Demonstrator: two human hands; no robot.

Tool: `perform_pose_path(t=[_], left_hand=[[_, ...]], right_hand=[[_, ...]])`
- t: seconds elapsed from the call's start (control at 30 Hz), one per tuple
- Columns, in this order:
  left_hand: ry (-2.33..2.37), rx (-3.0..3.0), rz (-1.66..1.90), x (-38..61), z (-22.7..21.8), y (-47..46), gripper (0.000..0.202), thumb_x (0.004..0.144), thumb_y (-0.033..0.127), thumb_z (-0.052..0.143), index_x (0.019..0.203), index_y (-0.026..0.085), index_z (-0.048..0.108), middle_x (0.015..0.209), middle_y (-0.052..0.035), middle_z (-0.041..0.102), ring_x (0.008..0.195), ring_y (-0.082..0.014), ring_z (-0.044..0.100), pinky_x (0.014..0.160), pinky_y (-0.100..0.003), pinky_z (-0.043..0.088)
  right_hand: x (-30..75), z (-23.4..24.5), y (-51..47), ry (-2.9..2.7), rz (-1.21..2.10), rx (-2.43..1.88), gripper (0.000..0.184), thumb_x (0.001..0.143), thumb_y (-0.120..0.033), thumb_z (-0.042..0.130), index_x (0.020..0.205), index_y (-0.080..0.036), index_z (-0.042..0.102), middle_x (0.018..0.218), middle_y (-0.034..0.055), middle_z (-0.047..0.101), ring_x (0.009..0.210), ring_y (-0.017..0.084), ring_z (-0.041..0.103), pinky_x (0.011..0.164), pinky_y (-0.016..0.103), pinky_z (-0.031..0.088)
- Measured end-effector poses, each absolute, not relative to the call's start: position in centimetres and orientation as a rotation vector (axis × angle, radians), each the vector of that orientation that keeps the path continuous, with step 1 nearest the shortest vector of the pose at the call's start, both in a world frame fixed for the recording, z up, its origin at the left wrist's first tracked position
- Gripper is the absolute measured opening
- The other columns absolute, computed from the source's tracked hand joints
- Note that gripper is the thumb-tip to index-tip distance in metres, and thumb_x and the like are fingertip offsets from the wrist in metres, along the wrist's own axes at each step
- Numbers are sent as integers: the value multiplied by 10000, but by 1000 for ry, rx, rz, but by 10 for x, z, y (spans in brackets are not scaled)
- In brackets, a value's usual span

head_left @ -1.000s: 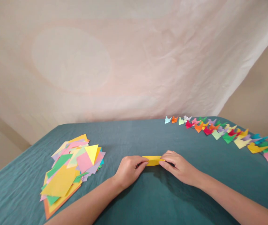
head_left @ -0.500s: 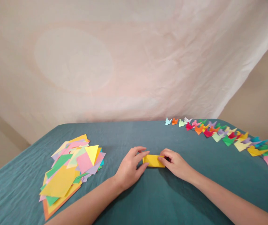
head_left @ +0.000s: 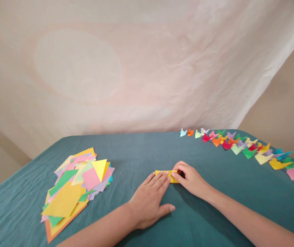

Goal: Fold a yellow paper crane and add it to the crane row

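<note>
A small yellow piece of folded paper [head_left: 172,178] lies on the cloth-covered table between my hands, its long side running left to right. My left hand [head_left: 150,200] is flat, fingers stretched out over the left part of the paper and the thumb spread apart on the cloth. At the paper's right end, my right hand [head_left: 189,179] pinches the edge between thumb and fingers. The left fingers cover part of the paper, so its folds are only partly visible.
To the left lies a loose pile of coloured paper sheets [head_left: 64,202], with a yellow folded triangle [head_left: 100,168] on top. Several folded paper birds [head_left: 262,158] stand in rows along the right side of the teal tablecloth [head_left: 136,151]. A pale sheet [head_left: 142,68] hangs behind.
My left hand has gone from holding the paper's left end with curved fingers to lying flat across it. My right hand keeps its pinch at the right end.
</note>
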State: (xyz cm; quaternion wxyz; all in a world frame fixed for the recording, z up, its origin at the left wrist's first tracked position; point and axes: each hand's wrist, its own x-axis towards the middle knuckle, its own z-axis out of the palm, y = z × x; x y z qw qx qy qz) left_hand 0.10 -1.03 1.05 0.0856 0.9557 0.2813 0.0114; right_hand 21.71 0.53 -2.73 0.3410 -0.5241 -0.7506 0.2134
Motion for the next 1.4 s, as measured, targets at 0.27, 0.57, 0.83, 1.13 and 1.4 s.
perform_pose_path(t=[0.27, 0.57, 0.83, 1.13, 1.4], left_hand=[[843, 2823, 67, 0, 7, -12, 658, 913, 583, 179, 1432, 180, 157, 1491, -66, 166, 1371, -221, 132, 1124, -394, 100], [850, 2805, 63, 1, 7, -11, 656, 911, 586, 187, 1427, 180, 181, 1488, -66, 185, 1365, -224, 155, 1120, -386, 129], [868, 2812, 91, 0, 5, -12, 629, 915, 574, 206, 1415, 193, 220, 1482, -66, 208, 1360, -245, 170, 1112, -401, 153], [867, 2783, 28, 3, 8, -10, 654, 911, 585, 193, 1418, 171, 205, 1485, -81, 189, 1364, -250, 151, 1113, -411, 140], [869, 2787, 70, 2, 8, -9, 619, 917, 564, 223, 1411, 191, 225, 1481, -64, 211, 1365, -230, 157, 1114, -391, 140]], right_hand=[[218, -33, 5, -1911, 569, -1368, 110, 830, -227, 514, 894, -193, 596, 867, 21, 555, 682, 131, 525, 630, 260, 426], [218, -26, 2, -1957, 579, -1339, 120, 840, -204, 504, 832, -193, 623, 875, 25, 549, 712, 129, 534, 653, 262, 432], [223, -31, 5, -1946, 558, -1327, 110, 833, -198, 512, 837, -195, 622, 877, 30, 546, 760, 143, 546, 689, 270, 449], [231, -28, 8, -1951, 589, -1344, 129, 840, -208, 499, 791, -191, 617, 857, 31, 552, 757, 144, 550, 683, 271, 445], [233, -27, 11, -1961, 614, -1353, 141, 847, -229, 489, 779, -191, 607, 855, 31, 550, 733, 140, 544, 651, 266, 438]])
